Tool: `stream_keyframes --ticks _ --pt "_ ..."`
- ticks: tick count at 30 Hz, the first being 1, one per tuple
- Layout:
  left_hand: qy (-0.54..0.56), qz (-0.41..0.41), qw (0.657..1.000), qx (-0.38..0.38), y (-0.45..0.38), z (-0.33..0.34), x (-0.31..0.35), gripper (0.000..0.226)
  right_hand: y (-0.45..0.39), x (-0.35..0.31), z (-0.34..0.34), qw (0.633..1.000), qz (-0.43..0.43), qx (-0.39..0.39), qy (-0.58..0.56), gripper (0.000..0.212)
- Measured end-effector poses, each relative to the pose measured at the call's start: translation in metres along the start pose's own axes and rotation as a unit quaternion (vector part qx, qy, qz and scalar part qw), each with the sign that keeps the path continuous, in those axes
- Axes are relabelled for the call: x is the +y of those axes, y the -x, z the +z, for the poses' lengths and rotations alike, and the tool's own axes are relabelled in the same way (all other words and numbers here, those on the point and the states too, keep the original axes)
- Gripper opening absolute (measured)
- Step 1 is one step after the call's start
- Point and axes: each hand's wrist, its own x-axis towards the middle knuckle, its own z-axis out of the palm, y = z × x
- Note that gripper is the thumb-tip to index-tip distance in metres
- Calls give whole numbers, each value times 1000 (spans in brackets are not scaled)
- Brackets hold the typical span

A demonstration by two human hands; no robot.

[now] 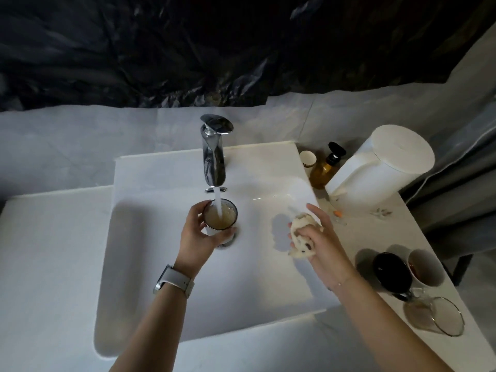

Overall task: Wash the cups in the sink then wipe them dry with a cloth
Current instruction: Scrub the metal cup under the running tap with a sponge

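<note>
The left hand (197, 232) is curled round a cup (220, 214), thumb and fingers wrapped on its wall just under the rim, so that the mouth is kept upright beneath the tap (213, 154). The stream (218, 204) falls straight into the cup, which is seen brim-full of cloudy brownish water; the cup is held over the drain (230, 238), presumably so that overflow runs away at once. The right hand (312, 237) is closed on a bunched cloth (302, 237), fingers folded round it with the forefinger stretched out straight; it is kept over the right part of the sink (161, 264), clear of the stream, judged to be in readiness for scrubbing. The rinsing step is judged to be in hand, with wiping not yet begun.

On the counter (375, 237) to the right, near its front edge, a dark cup (391, 272), a white cup (425, 268) and a glass cup (434, 315) lying on its side are set together. Behind them a soap bottle (326, 167), a small jar (308, 158) and a paper roll (381, 167) stand close to the basin's right rim, so room for the right hand is narrow there. Open basin floor is left toward the left wall.
</note>
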Motion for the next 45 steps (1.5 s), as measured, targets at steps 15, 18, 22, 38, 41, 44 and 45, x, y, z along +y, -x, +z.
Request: stream_keyframes --ticks 15,18,22,38,41,44,45 --pt "65 -80 994 -37 -24 -25 -2 70 -83 7 79 921 21 -212 327 66" --pt "63 -106 992 -41 -25 -23 0 61 -76 14 70 934 24 -176 310 56" --pt "-34 -98 993 -56 -20 -27 -2 54 -66 16 57 953 27 -130 272 49" --pt "-553 30 815 -171 -33 -55 17 72 -60 25 40 970 30 -77 228 33" --pt "-600 51 777 -183 -37 -57 21 68 -63 25 35 968 24 -70 240 31" --pt "-618 74 761 -183 -38 -60 26 64 -64 25 32 969 37 -61 236 30" --pt "-618 79 760 -183 -39 -62 27 64 -64 25 31 972 47 -53 226 29"
